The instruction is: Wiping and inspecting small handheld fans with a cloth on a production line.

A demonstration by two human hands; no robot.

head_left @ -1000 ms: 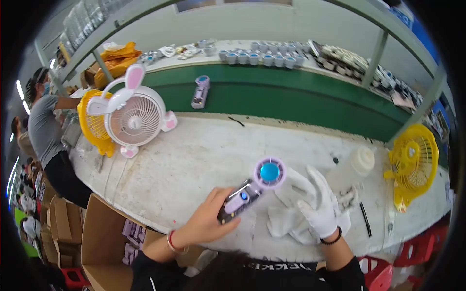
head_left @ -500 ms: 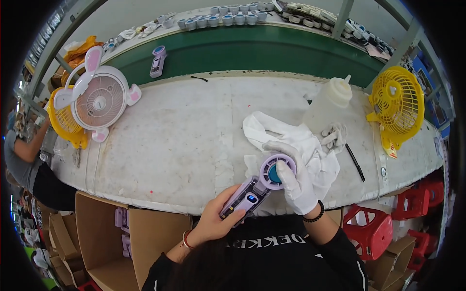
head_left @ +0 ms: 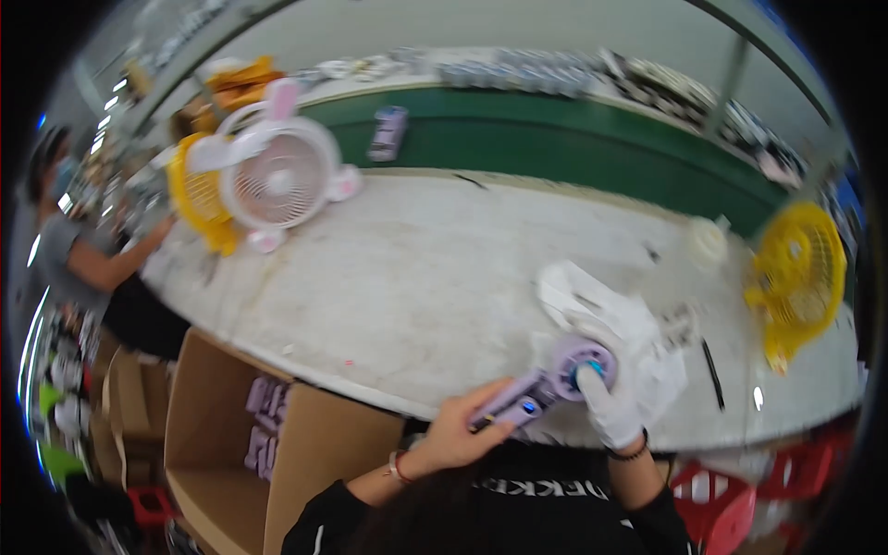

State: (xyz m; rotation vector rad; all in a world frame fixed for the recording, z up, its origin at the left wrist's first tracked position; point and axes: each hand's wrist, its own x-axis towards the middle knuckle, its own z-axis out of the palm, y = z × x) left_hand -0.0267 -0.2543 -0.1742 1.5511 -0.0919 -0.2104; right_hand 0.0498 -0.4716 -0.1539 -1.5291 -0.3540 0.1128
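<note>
A purple handheld fan (head_left: 518,405) with a round ring head and a small lit display lies tilted across my two hands at the table's front edge. My bare left hand (head_left: 461,427) is closed around its handle, thumb near the display. My right hand (head_left: 606,407), in a white glove, grips the round head, with the thumb over the blue centre; its other fingers are mostly hidden behind the ring. Just beyond the fan is a crumpled white cloth (head_left: 592,294). The picture is blurred.
An open cardboard box (head_left: 222,425) with several purple fan parts stands at front left. A white rabbit-eared fan (head_left: 280,176) and a yellow fan (head_left: 201,194) are far left; another yellow fan (head_left: 797,277), a bottle (head_left: 708,242) and a black pen (head_left: 712,375) are right. A person (head_left: 92,250) is at left.
The view has swung left, so the table and things shift rightward in the picture and more of the box and the person shows. Both hands keep their hold on the fan.
</note>
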